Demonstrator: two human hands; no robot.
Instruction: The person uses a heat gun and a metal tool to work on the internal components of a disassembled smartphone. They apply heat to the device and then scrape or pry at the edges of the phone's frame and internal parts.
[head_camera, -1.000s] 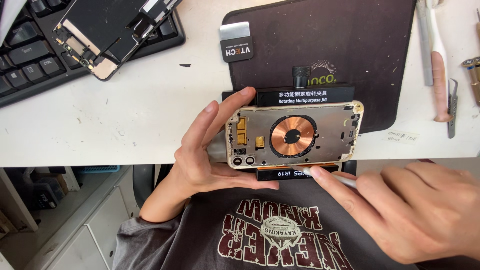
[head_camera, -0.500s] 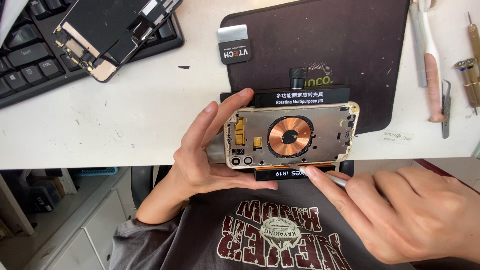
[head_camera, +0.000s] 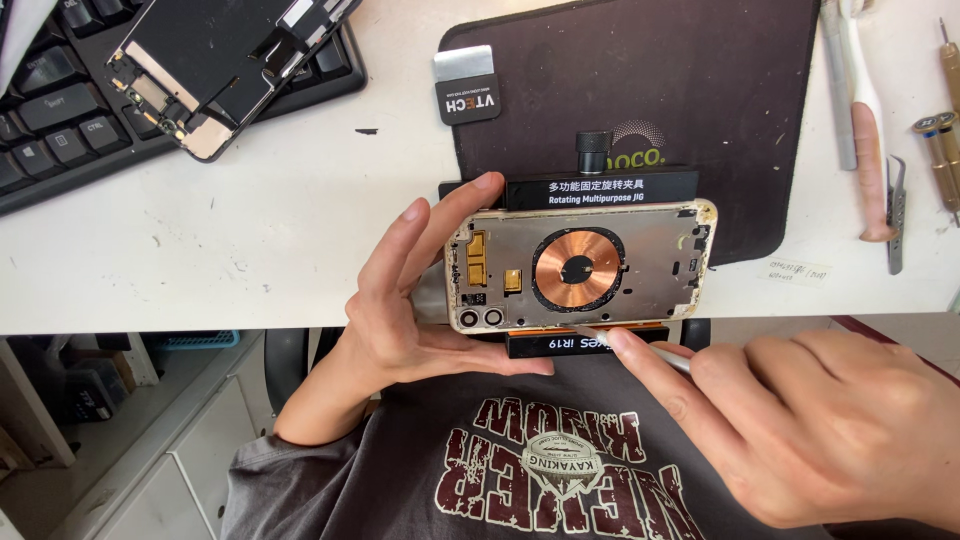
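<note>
Bench (head_camera: 250, 250) carries everything here, white and cluttered along its far edge. One dark work mat (head_camera: 700, 100) lies at the far right, and one black keyboard (head_camera: 60, 130) at the far left corner, with one removed screen assembly (head_camera: 215, 60) resting face down across it. One black clamping jig (head_camera: 600, 190) sits at the near edge, gripping one opened phone housing (head_camera: 640, 265). The stripping looks well along: screen off, most parts out, one copper charging coil (head_camera: 578, 268) and two camera rings (head_camera: 481, 318) left inside. What remains seems to be work along the housing's near edge.

Left hand (head_camera: 400, 310) is spread wide, cupping the housing's left end, thumb under and fingers over. Right hand (head_camera: 800, 420) is closed narrowly on one thin metal tool (head_camera: 640, 345), tip at the housing's near rim. About five hand tools (head_camera: 880, 120) lie at the right edge; I cannot count them surely. One small black-and-grey card (head_camera: 467, 85) sits on the mat's left corner.
</note>
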